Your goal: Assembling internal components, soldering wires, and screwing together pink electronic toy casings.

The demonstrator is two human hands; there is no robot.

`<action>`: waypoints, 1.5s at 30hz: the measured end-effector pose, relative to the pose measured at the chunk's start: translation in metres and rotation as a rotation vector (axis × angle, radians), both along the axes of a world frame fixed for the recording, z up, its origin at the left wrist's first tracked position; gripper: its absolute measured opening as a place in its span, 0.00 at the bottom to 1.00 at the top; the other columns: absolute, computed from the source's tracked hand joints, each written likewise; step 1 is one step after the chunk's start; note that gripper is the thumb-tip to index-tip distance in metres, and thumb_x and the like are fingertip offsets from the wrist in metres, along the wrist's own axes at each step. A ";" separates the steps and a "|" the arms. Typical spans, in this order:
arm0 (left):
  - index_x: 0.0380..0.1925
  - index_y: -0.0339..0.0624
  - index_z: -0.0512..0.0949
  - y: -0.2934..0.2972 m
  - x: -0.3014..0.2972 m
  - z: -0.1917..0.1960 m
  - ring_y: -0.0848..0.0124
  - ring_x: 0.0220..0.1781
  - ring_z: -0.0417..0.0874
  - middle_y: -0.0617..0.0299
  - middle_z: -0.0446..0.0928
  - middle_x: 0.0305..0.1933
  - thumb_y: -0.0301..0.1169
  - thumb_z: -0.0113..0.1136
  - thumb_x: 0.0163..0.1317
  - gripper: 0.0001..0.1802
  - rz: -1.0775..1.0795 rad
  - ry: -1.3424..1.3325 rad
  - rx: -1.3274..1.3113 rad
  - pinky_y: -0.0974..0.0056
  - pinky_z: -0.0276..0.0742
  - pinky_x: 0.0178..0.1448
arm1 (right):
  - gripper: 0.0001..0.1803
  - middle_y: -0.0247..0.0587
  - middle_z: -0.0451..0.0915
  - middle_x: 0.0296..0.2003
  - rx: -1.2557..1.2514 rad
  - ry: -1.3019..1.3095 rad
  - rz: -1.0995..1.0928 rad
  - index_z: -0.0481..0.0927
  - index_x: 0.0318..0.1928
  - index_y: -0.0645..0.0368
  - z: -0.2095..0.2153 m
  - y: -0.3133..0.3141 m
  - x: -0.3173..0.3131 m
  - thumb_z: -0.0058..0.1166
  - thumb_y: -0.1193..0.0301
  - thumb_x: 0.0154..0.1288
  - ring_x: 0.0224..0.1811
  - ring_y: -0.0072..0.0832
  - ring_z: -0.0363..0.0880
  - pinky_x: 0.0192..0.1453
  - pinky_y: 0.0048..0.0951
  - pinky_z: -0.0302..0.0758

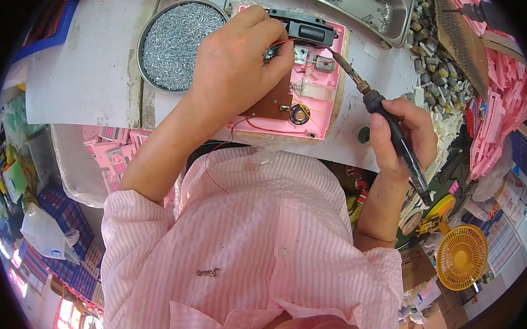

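My right hand (408,134) grips the dark handle of a soldering iron (354,76). The iron slants up to the left, its tip at the near right corner of a long black plastic part (307,31). Fingers bent together, my left hand (243,61) is closed on a thin red wire (287,41) at the left end of that part; its fingertips are partly hidden. Beneath lies a pink plastic housing (326,110) with a brown circuit board (269,107), a small round black part (299,114) and loose wires. One red wire hangs down over my striped shirt.
A round metal dish (145,66) full of small screws stands left of my left hand. A steel tray (397,35) with small metal parts is at the back right. Many small metal parts (437,66) and pink plastic pieces (499,110) lie right. A bin (76,174) stands at lower left.
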State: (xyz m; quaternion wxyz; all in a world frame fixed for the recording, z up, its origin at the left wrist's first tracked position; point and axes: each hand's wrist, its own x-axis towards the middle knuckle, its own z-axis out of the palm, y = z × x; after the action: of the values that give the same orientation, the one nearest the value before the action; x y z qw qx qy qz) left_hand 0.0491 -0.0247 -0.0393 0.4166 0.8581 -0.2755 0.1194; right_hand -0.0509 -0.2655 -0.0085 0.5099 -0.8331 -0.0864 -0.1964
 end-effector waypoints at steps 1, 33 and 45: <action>0.29 0.37 0.80 0.000 0.000 0.000 0.69 0.24 0.76 0.61 0.74 0.29 0.25 0.68 0.56 0.06 0.002 0.001 -0.001 0.65 0.72 0.29 | 0.15 0.39 0.84 0.27 -0.004 -0.005 -0.004 0.82 0.41 0.63 0.000 0.000 0.000 0.73 0.74 0.55 0.21 0.18 0.76 0.24 0.17 0.65; 0.39 0.37 0.81 -0.009 -0.025 0.022 0.72 0.32 0.81 0.62 0.78 0.36 0.23 0.65 0.62 0.06 -0.438 0.596 -0.017 0.68 0.77 0.37 | 0.16 0.41 0.85 0.34 0.099 0.035 -0.284 0.82 0.44 0.67 0.010 -0.020 -0.058 0.72 0.76 0.56 0.29 0.20 0.78 0.33 0.18 0.72; 0.36 0.37 0.77 -0.003 -0.029 0.022 0.55 0.39 0.79 0.57 0.74 0.42 0.24 0.62 0.64 0.04 -0.442 0.292 0.216 0.58 0.77 0.43 | 0.11 0.37 0.84 0.30 0.189 0.228 0.047 0.82 0.40 0.65 0.011 -0.017 -0.061 0.68 0.79 0.56 0.25 0.15 0.74 0.31 0.17 0.68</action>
State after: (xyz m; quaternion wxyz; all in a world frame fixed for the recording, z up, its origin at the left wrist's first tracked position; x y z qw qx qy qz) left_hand 0.0205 -0.0274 -0.0172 0.3739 0.8248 -0.4038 -0.1294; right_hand -0.1123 -0.2829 0.0022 0.5970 -0.7960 -0.0283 -0.0958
